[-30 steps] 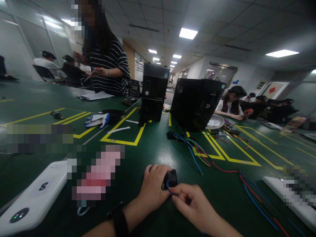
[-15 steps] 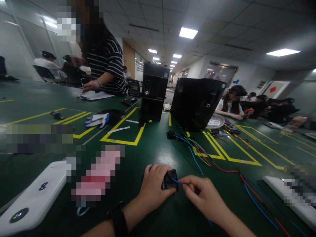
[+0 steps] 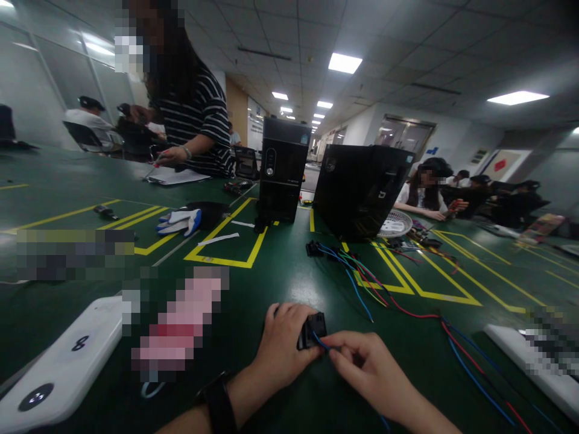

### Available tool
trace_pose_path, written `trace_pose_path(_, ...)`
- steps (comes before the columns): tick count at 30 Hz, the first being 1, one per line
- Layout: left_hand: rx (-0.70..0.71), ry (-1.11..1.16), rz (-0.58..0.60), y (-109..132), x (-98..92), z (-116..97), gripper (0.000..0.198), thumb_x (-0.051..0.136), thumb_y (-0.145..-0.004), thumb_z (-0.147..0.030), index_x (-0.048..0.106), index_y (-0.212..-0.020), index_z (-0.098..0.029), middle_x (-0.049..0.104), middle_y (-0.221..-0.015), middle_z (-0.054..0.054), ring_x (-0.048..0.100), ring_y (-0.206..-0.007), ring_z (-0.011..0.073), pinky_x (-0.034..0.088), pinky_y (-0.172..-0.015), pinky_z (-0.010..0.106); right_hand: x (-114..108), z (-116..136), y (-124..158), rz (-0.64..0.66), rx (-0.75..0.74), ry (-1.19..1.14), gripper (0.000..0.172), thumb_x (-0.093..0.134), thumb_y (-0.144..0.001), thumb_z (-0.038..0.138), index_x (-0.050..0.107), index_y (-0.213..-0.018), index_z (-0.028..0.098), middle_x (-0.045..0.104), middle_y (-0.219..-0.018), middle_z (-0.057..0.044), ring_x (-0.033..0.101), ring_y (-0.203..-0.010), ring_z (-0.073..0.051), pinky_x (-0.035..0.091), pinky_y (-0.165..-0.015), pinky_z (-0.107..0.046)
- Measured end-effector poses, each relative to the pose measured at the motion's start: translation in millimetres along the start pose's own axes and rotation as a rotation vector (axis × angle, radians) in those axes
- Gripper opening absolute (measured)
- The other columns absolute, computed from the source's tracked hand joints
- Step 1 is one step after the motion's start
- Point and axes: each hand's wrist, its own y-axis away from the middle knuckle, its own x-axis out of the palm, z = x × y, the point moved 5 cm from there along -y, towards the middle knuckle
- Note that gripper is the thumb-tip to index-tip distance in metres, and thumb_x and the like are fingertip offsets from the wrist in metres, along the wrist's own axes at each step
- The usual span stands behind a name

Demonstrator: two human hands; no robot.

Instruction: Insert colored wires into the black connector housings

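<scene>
A small black socket-like block point(image 3: 317, 325) sits on the green table, gripped by my left hand point(image 3: 284, 340), whose fingers wrap over its left side. Between the thumb and forefinger of my right hand point(image 3: 368, 361) is a blue wire point(image 3: 318, 339), pinched close to the block. The wire's upper end meets the block's face; whether it is inside a hole I cannot make out. Its other length drops below my right hand toward the bottom edge. A dark watch band point(image 3: 218, 401) circles my left wrist.
Blue, red and green wires point(image 3: 362, 271) with black blocks lie ahead to the right. Two black computer cases point(image 3: 284, 175) stand beyond. Gloves point(image 3: 180, 222), a pink blurred item point(image 3: 185, 325) and a white device point(image 3: 67, 361) lie left. A person in a striped top point(image 3: 194, 120) stands across.
My right hand has shifted slightly left and down, closer to the block, and the blue wire now bends downward across its face. My left hand keeps its hold.
</scene>
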Motion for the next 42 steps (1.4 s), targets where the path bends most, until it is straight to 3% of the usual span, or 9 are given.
trace_pose_path(7, 0.034, 0.03, -0.009, -1.1, -0.3, -1.1, 0.034, 0.067, -0.068, -0.023, 0.055, -0.1, -0.028, 0.062, -0.102, -0.002, 0.05, -0.1, 0.0246, 0.028, -0.093, 0.041, 12.0, 4.5, 2.2, 0.042, -0.055, -0.02, 0.024, 0.049, -0.084, 0.028, 0.068, -0.087, 0.013, 0.036, -0.05, 0.008, 0.033, -0.045, -0.007, 0.028, -0.046, -0.02)
trace_pose_path(13, 0.013, 0.027, -0.004, -0.1, -1.4, -0.8, 0.039, 0.073, -0.066, -0.028, 0.055, -0.1, -0.028, 0.061, -0.102, -0.002, 0.049, -0.101, 0.0252, 0.028, -0.093, 0.042, -8.4, 3.5, 0.4, 0.0, -0.071, 0.098, 0.025, 0.048, -0.084, 0.025, 0.069, -0.093, 0.015, 0.04, -0.051, 0.007, 0.038, -0.047, -0.008, 0.029, -0.049, -0.021)
trace_pose_path(21, 0.013, 0.017, -0.001, -0.2, -0.5, -0.5, 0.044, 0.077, -0.064, -0.029, 0.054, -0.101, -0.029, 0.061, -0.102, -0.003, 0.049, -0.101, 0.0245, 0.027, -0.093, 0.042, -25.1, -10.3, -8.6, -0.01, 0.028, 0.099, 0.028, 0.049, -0.083, 0.029, 0.07, -0.093, 0.013, 0.04, -0.051, 0.006, 0.038, -0.047, -0.009, 0.029, -0.047, -0.021)
trace_pose_path(31, 0.023, 0.04, -0.004, -1.3, -0.9, -0.1, 0.038, 0.073, -0.067, -0.03, 0.055, -0.1, -0.029, 0.061, -0.101, -0.002, 0.049, -0.1, 0.0246, 0.026, -0.093, 0.041, -3.3, 5.0, 0.3, 0.077, -0.044, 0.054, 0.027, 0.049, -0.085, 0.03, 0.068, -0.095, 0.013, 0.039, -0.05, 0.007, 0.036, -0.045, -0.008, 0.028, -0.047, -0.02)
trace_pose_path(36, 0.022, 0.032, -0.008, -0.6, 0.4, -0.5, 0.034, 0.067, -0.069, -0.024, 0.055, -0.1, -0.029, 0.061, -0.103, -0.002, 0.049, -0.101, 0.0245, 0.025, -0.093, 0.041, 11.2, 8.6, 0.7, 0.112, -0.085, -0.009, 0.024, 0.049, -0.085, 0.029, 0.064, -0.079, 0.012, 0.033, -0.049, 0.008, 0.03, -0.045, -0.007, 0.026, -0.047, -0.02)
trace_pose_path(42, 0.031, 0.025, -0.015, 0.0, 0.0, -1.7, 0.034, 0.067, -0.068, -0.023, 0.055, -0.099, -0.029, 0.061, -0.101, -0.003, 0.049, -0.1, 0.0241, 0.026, -0.092, 0.041, 11.1, 10.2, 0.8, 0.108, -0.112, 0.016, 0.023, 0.049, -0.086, 0.028, 0.064, -0.079, 0.012, 0.033, -0.049, 0.008, 0.031, -0.045, -0.007, 0.027, -0.047, -0.021)
